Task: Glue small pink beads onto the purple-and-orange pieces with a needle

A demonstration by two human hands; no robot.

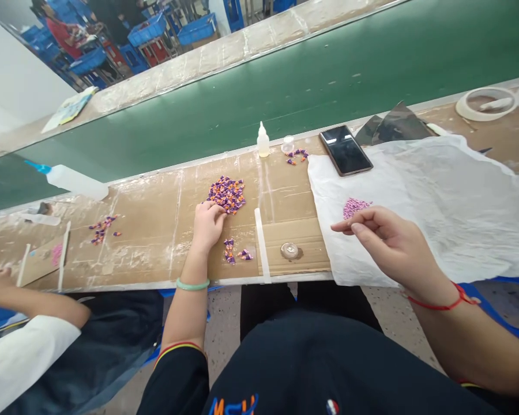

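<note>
My left hand (209,223) is at the near edge of a heap of small purple-and-orange bow-shaped pieces (228,193). Its thumb and fingers are curled together on a piece there, largely hidden by the hand. Just to its right lie a few more of these pieces (229,251), close to the table's front edge. My right hand (383,242) hovers over a white cloth (454,196), fingers stretched out and thumb apart from the fingertip; I see nothing in it. Just beyond it is a small pile of tiny pink pieces (353,206). A round clear dish (289,250) sits on cardboard between my hands.
A small dropper bottle (263,141), a clear cap (288,144) and a phone (345,150) stand or lie along the back. Tape (486,104) is far right. At left are a white bottle (78,181), scattered pieces (102,229) and another person's arm (34,297).
</note>
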